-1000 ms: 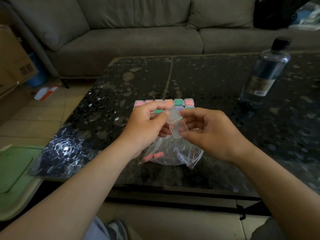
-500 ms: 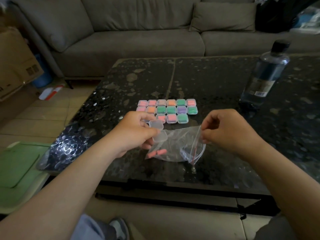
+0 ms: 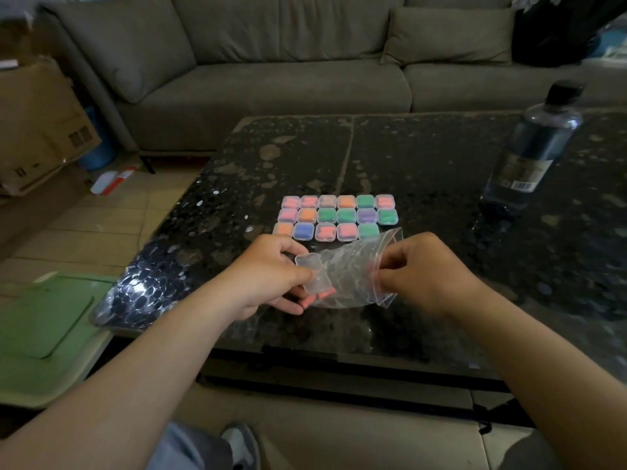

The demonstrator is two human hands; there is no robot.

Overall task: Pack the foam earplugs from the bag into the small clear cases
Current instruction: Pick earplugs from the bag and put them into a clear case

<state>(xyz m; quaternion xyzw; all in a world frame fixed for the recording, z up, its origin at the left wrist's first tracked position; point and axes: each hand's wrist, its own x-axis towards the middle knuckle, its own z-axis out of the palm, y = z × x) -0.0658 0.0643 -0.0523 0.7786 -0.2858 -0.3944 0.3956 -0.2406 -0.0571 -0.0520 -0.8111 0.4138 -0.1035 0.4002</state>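
Now the open case [image 3: 312, 274] sits in the left hand [image 3: 268, 269] alone, thumb and curled fingers clamped on it, lid hinged back and nothing inside. A second ago both hands were working on that case. Since then the right hand [image 3: 424, 273] has let go and moved to three o'clock, where its thumb and fingertips pinch the red-striped mouth of the bag [image 3: 356, 266]. The bag has also come up off the table and lies stretched between the hands. A few pink earplugs [image 3: 319, 297] are gathered at its closed end, just under the case, by the left hand's lower fingers.

I'd say the case is ready and the next step is getting a pair out of the bag, whose mouth looks barely parted.

At twelve o'clock from the hands, the filled cases [image 3: 337, 217] stand in three tidy rows, showing pink, orange, green, purple and blue; the bag covers the near row's right end. They rest on a dark speckled table [image 3: 424, 157], with a bottle [image 3: 532, 147] at two o'clock. Beyond it runs a grey sofa [image 3: 271, 79]. A cardboard box [image 3: 37, 123] stands on the floor at ten o'clock, and a green tray [image 3: 40, 320] lies at eight.
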